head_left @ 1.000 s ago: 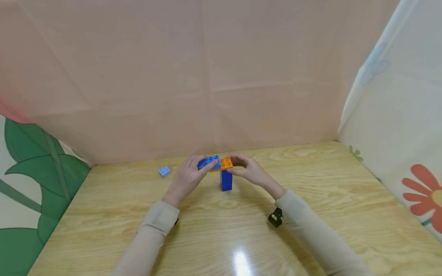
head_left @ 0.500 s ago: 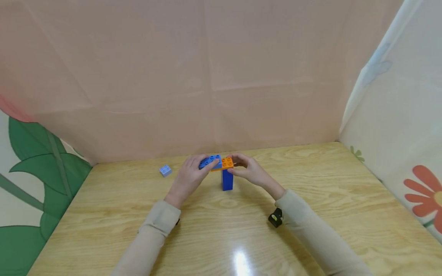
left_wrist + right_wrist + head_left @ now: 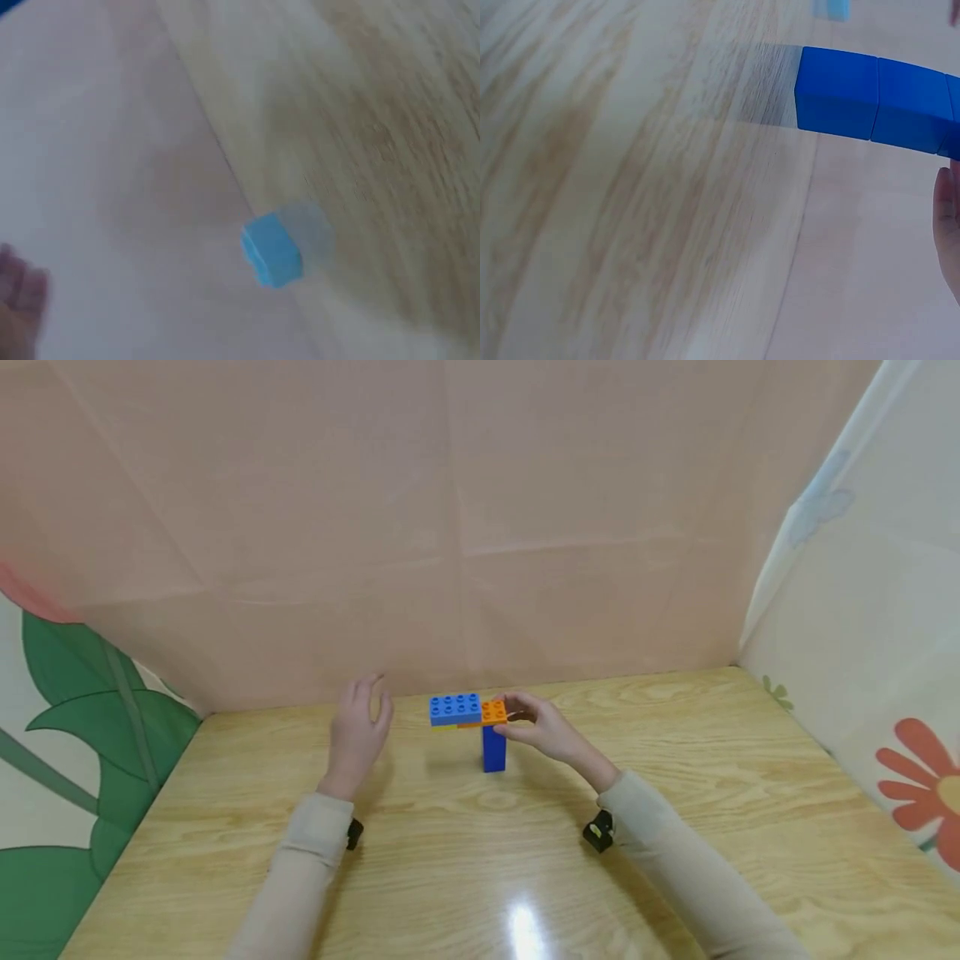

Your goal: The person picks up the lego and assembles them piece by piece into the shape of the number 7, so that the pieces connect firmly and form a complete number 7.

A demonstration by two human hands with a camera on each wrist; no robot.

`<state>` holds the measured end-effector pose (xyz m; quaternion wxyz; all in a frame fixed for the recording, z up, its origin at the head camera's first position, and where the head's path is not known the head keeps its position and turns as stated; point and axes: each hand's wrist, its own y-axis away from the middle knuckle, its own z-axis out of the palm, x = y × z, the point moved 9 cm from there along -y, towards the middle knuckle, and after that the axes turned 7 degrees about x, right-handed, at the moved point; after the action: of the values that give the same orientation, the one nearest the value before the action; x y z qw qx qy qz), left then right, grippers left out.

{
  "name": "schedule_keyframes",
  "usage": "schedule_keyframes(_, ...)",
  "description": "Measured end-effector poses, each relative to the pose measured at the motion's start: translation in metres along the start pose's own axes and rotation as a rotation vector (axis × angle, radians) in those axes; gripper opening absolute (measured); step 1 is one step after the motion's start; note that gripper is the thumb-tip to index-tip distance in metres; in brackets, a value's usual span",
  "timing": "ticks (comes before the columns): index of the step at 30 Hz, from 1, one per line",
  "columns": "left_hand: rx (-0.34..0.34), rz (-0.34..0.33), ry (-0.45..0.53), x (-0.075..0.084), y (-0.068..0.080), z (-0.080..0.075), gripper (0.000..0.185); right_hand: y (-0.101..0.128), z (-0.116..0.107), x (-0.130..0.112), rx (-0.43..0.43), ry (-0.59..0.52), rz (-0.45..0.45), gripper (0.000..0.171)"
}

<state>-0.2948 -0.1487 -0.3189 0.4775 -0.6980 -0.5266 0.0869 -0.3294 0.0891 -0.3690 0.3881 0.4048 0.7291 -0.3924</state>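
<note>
A small brick build stands mid-table: a dark blue column point(image 3: 493, 750) carries an orange brick point(image 3: 492, 712), and a blue flat brick point(image 3: 455, 708) on that juts out to the left. My right hand point(image 3: 519, 717) pinches the orange brick's right end. The left hand point(image 3: 363, 714) hovers left of the build, fingers relaxed and holding nothing. A small light blue brick point(image 3: 271, 250) lies on the table near the back cloth; in the head view the left hand hides it. The right wrist view shows the dark blue column point(image 3: 870, 112) close up and the light blue brick point(image 3: 831, 7) far off.
The wooden table point(image 3: 480, 860) is walled by a pink cloth point(image 3: 450, 527) at the back, a leaf-print cloth point(image 3: 67, 735) on the left and a flower-print cloth point(image 3: 885, 693) on the right. Black wrist cameras point(image 3: 597, 833) sit on both sleeves.
My left hand has let go of the blue flat brick and drawn back to the left, now covering the small light blue brick. The right hand keeps its hold.
</note>
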Motion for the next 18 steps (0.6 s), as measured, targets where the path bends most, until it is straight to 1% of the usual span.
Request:
schedule_keyframes(2,-0.057,-0.193,0.045,-0.027,0.001,0.002,0.033,0.0,0.0,0.0,-0.003,0.003,-0.002,0.042)
schedule_keyframes(4,-0.121,-0.362,0.109,-0.051,0.006,0.006,0.035,0.0,0.0,0.0,-0.005,0.004,0.0,0.043)
schedule_keyframes(6,-0.18,-0.498,0.172,-0.07,0.012,0.01,0.039,0.0,0.0,0.0,-0.007,0.005,0.003,0.043)
schedule_keyframes(8,-0.23,-0.598,0.212,-0.085,0.019,0.014,0.043,0.0,0.0,0.0,-0.006,0.009,0.006,0.043)
schedule_keyframes(10,-0.278,-0.656,0.21,-0.095,0.026,0.017,0.048,0.0,-0.001,0.0,-0.004,0.011,0.01,0.044)
schedule_keyframes(12,-0.332,-0.683,0.182,-0.102,0.032,0.019,0.051,0.0,-0.001,-0.001,-0.003,0.014,0.012,0.044)
schedule_keyframes(15,-0.411,-0.684,0.124,-0.11,0.039,0.023,0.055,0.001,-0.001,-0.001,-0.008,0.013,0.015,0.045)
schedule_keyframes(18,-0.488,-0.679,0.089,-0.115,0.046,0.028,0.058,0.001,0.0,0.0,-0.02,0.011,0.016,0.044)
